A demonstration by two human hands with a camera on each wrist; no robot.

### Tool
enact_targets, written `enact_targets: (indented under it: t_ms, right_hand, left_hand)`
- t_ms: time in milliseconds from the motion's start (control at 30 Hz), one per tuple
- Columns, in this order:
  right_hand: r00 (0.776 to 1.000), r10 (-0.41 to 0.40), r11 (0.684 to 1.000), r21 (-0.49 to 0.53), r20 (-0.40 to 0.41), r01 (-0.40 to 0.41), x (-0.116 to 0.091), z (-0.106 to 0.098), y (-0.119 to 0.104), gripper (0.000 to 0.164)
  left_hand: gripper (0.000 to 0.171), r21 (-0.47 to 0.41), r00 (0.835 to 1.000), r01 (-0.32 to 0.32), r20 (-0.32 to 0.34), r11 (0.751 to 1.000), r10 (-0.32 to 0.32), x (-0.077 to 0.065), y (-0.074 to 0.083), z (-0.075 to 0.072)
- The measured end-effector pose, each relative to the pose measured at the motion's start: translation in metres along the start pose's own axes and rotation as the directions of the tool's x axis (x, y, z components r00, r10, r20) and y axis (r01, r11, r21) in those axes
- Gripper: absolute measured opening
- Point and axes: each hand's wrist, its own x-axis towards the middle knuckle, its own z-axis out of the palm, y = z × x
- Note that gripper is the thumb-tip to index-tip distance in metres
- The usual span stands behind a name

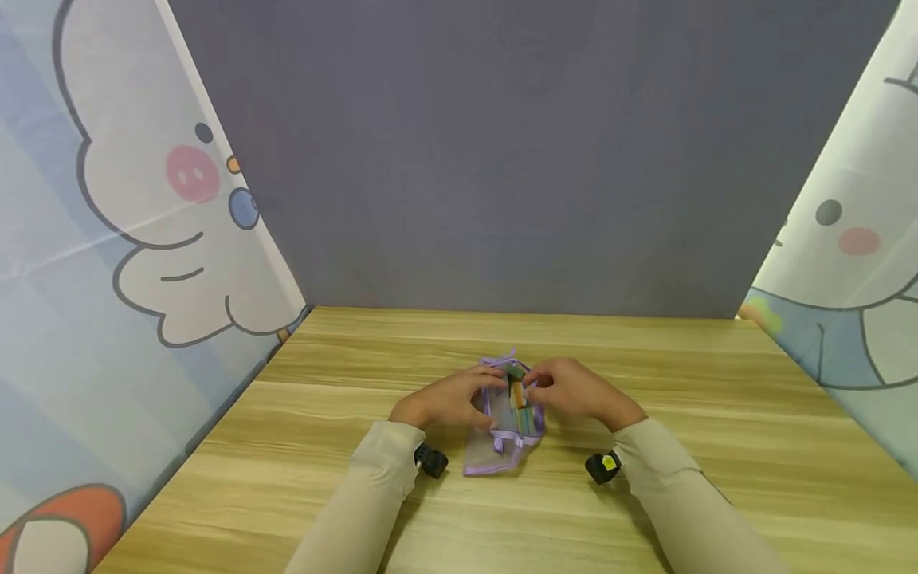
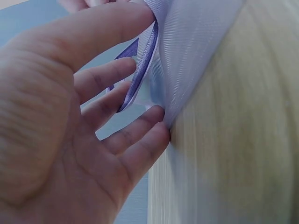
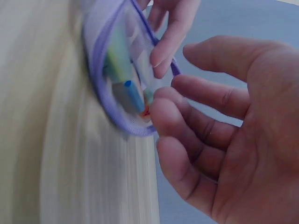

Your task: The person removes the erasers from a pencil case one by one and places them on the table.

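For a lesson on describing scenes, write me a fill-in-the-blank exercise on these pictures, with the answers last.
The colour edging the mesh pouch is ____.
In the head view, the pouch lies ____ the left hand and the right hand.
The table is patterned with wood ____.
The plain panel behind the table is coloured ____.
Missing words: purple; between; grain; grey.

left hand and right hand flank the pouch, reachable from above.
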Motion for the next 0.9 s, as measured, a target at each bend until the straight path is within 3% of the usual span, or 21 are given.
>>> enact_targets:
  t_ms: [167, 333, 900]
  right_hand:
    - [1.0, -0.003, 1.0, -0.031, -0.009, 0.003, 0.011, 0.006, -0.008, 0.023]
    - [1.0, 0.01, 0.998, -0.055, -0.011, -0.011, 0.017, 0.01, -0.012, 0.018]
    - [0.993, 0.104, 0.975, -0.194, -0.048, -0.111, 0.01, 0.032, -0.02, 0.013]
  left_hand:
    - [0.069, 0.026, 1.0, 0.021, -0.004, 0.999, -0.021, -0.007, 0.0, -0.001]
    - [0.068, 0.036, 1.0, -0.003, -0.008, 0.999, 0.003, -0.011, 0.0, -0.002]
    - [0.067, 0.064, 0.998, -0.061, 0.018, 0.996, 0.06, -0.024, -0.004, 0.002]
